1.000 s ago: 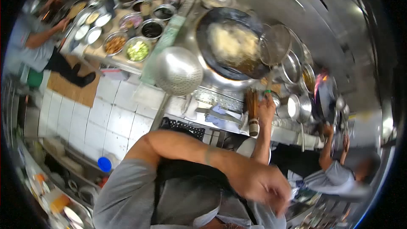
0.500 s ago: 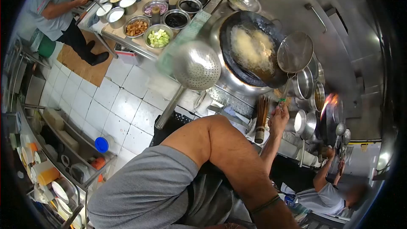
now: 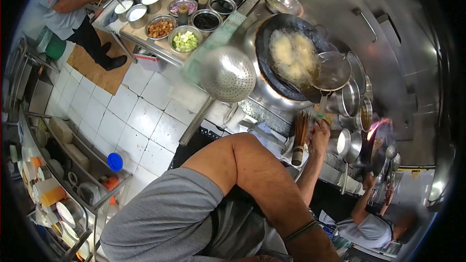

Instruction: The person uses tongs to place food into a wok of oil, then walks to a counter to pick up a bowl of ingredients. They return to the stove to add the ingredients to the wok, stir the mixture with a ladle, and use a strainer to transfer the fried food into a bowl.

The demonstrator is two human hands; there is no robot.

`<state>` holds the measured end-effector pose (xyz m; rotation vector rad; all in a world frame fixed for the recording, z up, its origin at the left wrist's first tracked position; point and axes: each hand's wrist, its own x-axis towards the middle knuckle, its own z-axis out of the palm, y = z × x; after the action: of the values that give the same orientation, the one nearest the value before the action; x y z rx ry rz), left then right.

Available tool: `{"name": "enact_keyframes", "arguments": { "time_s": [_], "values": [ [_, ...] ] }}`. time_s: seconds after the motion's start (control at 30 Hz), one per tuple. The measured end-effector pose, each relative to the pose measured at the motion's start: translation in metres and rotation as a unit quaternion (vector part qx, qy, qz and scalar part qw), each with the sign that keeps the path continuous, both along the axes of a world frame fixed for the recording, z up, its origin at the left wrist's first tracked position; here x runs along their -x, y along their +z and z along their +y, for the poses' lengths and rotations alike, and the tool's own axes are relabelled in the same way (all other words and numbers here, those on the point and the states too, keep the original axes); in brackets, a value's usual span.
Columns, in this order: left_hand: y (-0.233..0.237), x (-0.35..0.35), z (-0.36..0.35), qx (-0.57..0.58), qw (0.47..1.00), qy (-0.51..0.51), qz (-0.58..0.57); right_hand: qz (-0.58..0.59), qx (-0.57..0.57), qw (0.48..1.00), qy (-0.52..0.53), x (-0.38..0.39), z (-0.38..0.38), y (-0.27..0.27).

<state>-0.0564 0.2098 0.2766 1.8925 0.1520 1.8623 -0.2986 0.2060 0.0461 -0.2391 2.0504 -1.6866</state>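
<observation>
And here's the right hand, fingers wrapped firmly around the handle of the wire strainer, gripping it just below a green band! The round mesh head sits beyond the fist, up the handle, overlapping the near right edge of the black wok; whether it touches the rim, I can't tell. Just left of the mesh, inside the wok, pale yellow food froths in bubbling oil, well beyond the knuckles. Tight beside the fist on its left lies a bristle brush; a small metal pot stands just to its right. The left forearm folds across in front, its hand out of the picture, so no telling that grip.
</observation>
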Motion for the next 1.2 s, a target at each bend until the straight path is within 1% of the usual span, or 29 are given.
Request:
{"name": "enact_keyframes", "arguments": {
  "time_s": [0.07,0.2,0.27,0.37,0.4,0.5,0.53,0.63,0.73,0.83,0.93,1.03,1.1,1.13,1.17,1.2],
  "values": [
    [0.001,0.000,-0.001,0.001,1.000,0.001,-0.002,-0.055,0.014,0.998,0.042,-0.011,-0.005,0.011],
    [0.002,0.001,-0.001,0.002,1.000,-0.008,-0.004,-0.180,0.094,0.978,0.047,-0.016,-0.007,0.018],
    [0.001,0.000,0.000,0.004,1.000,-0.017,-0.006,-0.256,0.148,0.953,0.067,-0.007,-0.002,0.021],
    [0.001,-0.002,0.002,0.009,0.999,-0.032,-0.011,-0.334,0.173,0.920,0.108,0.007,0.004,0.029],
    [0.001,-0.004,0.002,0.010,0.999,-0.038,-0.012,-0.355,0.183,0.911,0.103,0.015,0.009,0.027],
    [0.000,-0.006,0.004,0.013,0.998,-0.055,-0.016,-0.415,0.244,0.866,0.136,0.027,0.016,0.024],
    [0.000,-0.007,0.003,0.013,0.998,-0.058,-0.015,-0.432,0.261,0.853,0.129,0.031,0.019,0.021],
    [-0.001,-0.012,-0.004,0.019,0.998,-0.059,-0.018,-0.420,0.270,0.854,0.143,0.029,0.022,0.015],
    [-0.003,-0.015,-0.005,0.031,0.997,-0.062,-0.026,-0.414,0.285,0.854,0.133,0.025,0.026,0.007],
    [-0.004,-0.017,-0.007,0.046,0.996,-0.063,-0.040,-0.358,0.253,0.891,0.118,0.016,0.025,0.005],
    [-0.007,-0.017,-0.022,0.067,0.993,-0.065,-0.069,-0.317,0.246,0.903,0.153,0.006,0.024,0.004],
    [-0.018,-0.014,-0.056,0.099,0.983,-0.039,-0.151,-0.245,0.238,0.929,0.143,-0.011,0.023,0.000],
    [-0.037,-0.011,-0.088,0.129,0.969,0.056,-0.204,-0.209,0.214,0.948,0.108,-0.011,0.027,-0.010],
    [-0.051,-0.011,-0.104,0.147,0.954,0.146,-0.215,-0.192,0.204,0.955,0.093,-0.016,0.026,-0.011],
    [-0.065,-0.011,-0.120,0.172,0.930,0.233,-0.224,-0.177,0.195,0.962,0.075,-0.021,0.025,-0.012],
    [-0.088,-0.014,-0.132,0.182,0.904,0.287,-0.259,-0.153,0.184,0.968,0.075,-0.024,0.024,-0.013]
  ]
}}
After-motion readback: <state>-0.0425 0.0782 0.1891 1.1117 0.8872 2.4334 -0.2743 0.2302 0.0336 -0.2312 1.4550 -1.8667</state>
